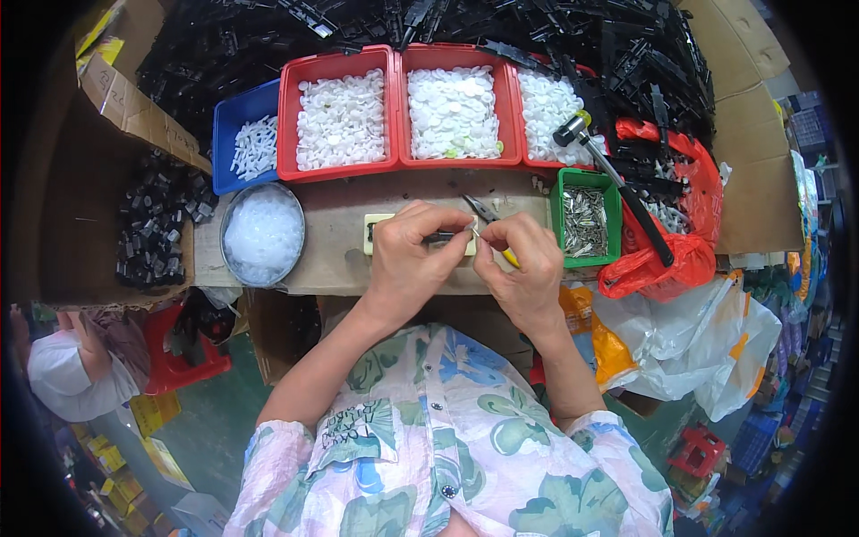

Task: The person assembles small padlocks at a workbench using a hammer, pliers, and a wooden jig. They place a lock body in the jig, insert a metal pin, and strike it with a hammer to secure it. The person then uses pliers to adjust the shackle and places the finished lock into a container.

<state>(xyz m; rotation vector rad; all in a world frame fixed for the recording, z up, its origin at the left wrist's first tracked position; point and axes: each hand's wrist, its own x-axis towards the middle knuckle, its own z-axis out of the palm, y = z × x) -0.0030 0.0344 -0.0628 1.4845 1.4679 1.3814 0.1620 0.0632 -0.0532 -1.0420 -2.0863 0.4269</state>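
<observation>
My left hand [404, 255] is closed in a pinch over a cream-coloured block [369, 240]. A dark piece [438, 238] shows under its fingers. Fingertip to fingertip with it, my right hand [528, 267] is pinched as well. Something tiny and pale sits between the fingertips, too small to name. Pliers [480, 208] lie on the bench behind the fingers, their jaws pointing away to the left. A yellow handle end shows beside my right hand, and the rest of the pliers is hidden.
Behind the hands stand red bins [398, 161] of white discs and a blue bin [217, 148] of white sticks. A round tin [301, 240] is at left. To the right are a green bin [611, 255] of metal pins, a hammer [640, 210] and a red bag [667, 277].
</observation>
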